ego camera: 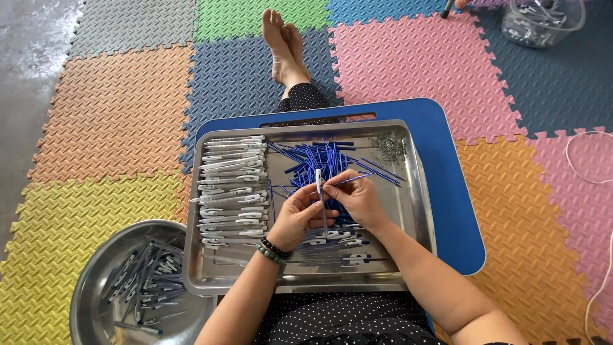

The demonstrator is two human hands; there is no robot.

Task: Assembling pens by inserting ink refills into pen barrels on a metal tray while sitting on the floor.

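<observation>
My left hand [297, 217] holds a white pen barrel [319, 183] upright over a steel tray [418, 211]. My right hand [357, 195] pinches a thin blue refill [353, 179] at the barrel's side. Both hands meet above the tray's middle. Under them lies a loose pile of blue refills [319, 156]. A stack of white pen barrels [231, 191] fills the tray's left side. Several finished pens [341, 246] lie near my wrists. A small heap of metal springs [389, 147] sits in the far right corner.
The tray rests on a blue lap board [453, 191] over my legs. A round steel bowl [96, 281] with several pens stands at the lower left on coloured foam mats. A clear plastic tub [543, 22] sits far right. A white cord [597, 185] runs along the right edge.
</observation>
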